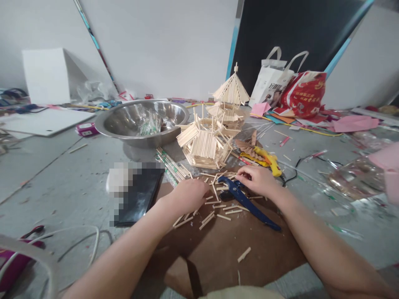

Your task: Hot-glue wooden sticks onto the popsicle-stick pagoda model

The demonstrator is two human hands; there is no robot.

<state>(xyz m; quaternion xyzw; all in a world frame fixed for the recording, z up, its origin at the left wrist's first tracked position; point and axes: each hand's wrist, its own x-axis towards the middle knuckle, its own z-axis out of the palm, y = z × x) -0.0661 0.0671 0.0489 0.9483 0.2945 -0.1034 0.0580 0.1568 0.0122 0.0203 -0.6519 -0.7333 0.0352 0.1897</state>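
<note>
My left hand [190, 196] rests low among short wooden sticks [207, 220], its fingers curled down and their tips hidden. My right hand [258, 179] is at the far side of the stick pile, fingers bent in together; whatever lies between them cannot be made out. Just left of that hand and reaching toward me is a blue-handled cutter [249, 203], lying on a brown sheet [212, 257]. Behind both hands stands a model pavilion of pale wooden sticks [205, 143], with a pointed-roof tower [232, 89] behind it.
A steel basin [109, 131] holds wrapped stick bundles. More bundles [171, 164] lie before it. A dark tablet-like panel [140, 199] is left of my hand. A yellow glue gun [271, 160] with a black cord lies right of the model. Bags [304, 93] and paper scraps line the wall.
</note>
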